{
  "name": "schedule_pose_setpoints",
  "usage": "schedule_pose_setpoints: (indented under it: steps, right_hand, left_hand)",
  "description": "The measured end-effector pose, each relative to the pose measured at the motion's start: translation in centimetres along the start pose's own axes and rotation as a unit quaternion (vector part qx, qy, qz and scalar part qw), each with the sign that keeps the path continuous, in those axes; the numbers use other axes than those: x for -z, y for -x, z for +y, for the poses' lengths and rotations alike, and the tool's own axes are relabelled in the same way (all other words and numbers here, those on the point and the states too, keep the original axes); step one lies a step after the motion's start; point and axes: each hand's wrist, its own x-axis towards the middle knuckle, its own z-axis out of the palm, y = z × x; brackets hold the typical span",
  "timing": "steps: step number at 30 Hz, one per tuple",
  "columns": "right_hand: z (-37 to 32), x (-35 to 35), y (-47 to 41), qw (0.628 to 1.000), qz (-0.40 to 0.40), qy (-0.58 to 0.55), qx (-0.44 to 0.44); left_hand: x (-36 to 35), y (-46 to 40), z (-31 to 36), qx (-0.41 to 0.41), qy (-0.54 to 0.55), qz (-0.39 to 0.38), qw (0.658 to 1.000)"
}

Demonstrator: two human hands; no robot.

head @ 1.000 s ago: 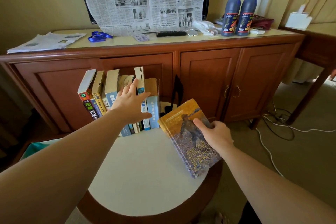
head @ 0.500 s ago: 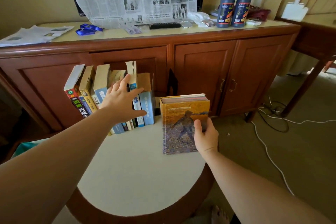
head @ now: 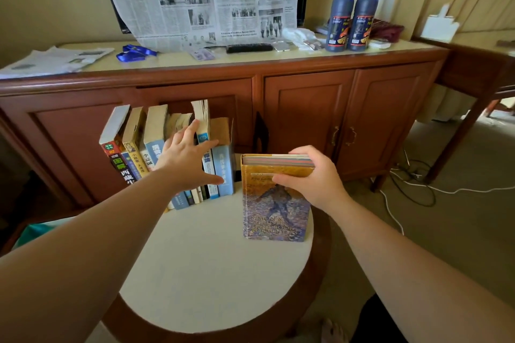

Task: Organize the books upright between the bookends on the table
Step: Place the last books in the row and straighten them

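Right hand (head: 312,178), centre right of the frame: fingers are being curled over the top edge of a thick yellow-ochre hardback book with a painted figure on its cover (head: 276,203), thumb on the front cover, so the volume is being gripped at its upper end. The book is being stood on its lower edge on the round cream-topped table with a dark wooden rim (head: 211,267), cover facing the camera, apart from the row by a narrow gap.

Left hand (head: 186,161), centre of the frame: fingers are being spread flat and straight against the spines of a row of worn paperback books in blue, yellow and red (head: 150,153); nothing is being clasped. The row is leaning leftward and is being braced.

Black metal bookend (head: 262,131), just behind and between row and hardback: only its upright blade is being shown.

Handling, judged: the hardback is being read as stiff and fairly heavy, with a smooth cover likely to slip in a loose pinch; a hold across the top edge and both boards is being favoured. The paperbacks are being read as light, soft and prone to toppling.
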Motion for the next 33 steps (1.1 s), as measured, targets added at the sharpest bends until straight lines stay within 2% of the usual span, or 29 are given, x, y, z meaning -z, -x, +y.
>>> schedule_pose_setpoints:
  steps: [4,8,10,14,19,25,29,33]
  right_hand:
    - [-2.5,2.2,-1.6,0.987,-0.134,0.094,0.005]
    - [-4.6,3.5,-3.9,0.941,-0.251,0.225,0.043]
    - [-5.4,3.5,-4.9,0.919,-0.28,0.276,0.044]
    - [-6.3,2.2,-5.4,0.902,-0.256,0.343,0.055]
    - [-6.1,1.4,-4.5,0.913,-0.276,0.297,0.029]
    - [-8.1,-0.9,-3.5,0.93,-0.24,0.272,-0.06]
    - [-8.6,-2.4,-2.7,0.925,-0.225,0.296,-0.076]
    - [-9.0,-2.3,-2.2,0.937,-0.223,0.252,-0.098]
  left_hand:
    - [0.1,0.0,0.0,0.0,0.0,-0.002,1.0]
    - [0.0,0.0,0.1,0.0,-0.001,0.0,1.0]
    - [-0.1,-0.1,0.1,0.001,-0.003,0.001,1.0]
    - [-0.2,-0.1,0.0,0.001,-0.009,0.003,1.0]
    - [-0.3,-0.1,-0.1,-0.002,-0.006,0.005,1.0]
    - [-0.2,-0.1,-0.1,-0.003,-0.009,0.001,1.0]
    - [-0.1,0.0,0.0,-0.003,-0.016,-0.005,1.0]
    - [-0.2,0.0,-0.1,-0.005,-0.015,-0.002,1.0]
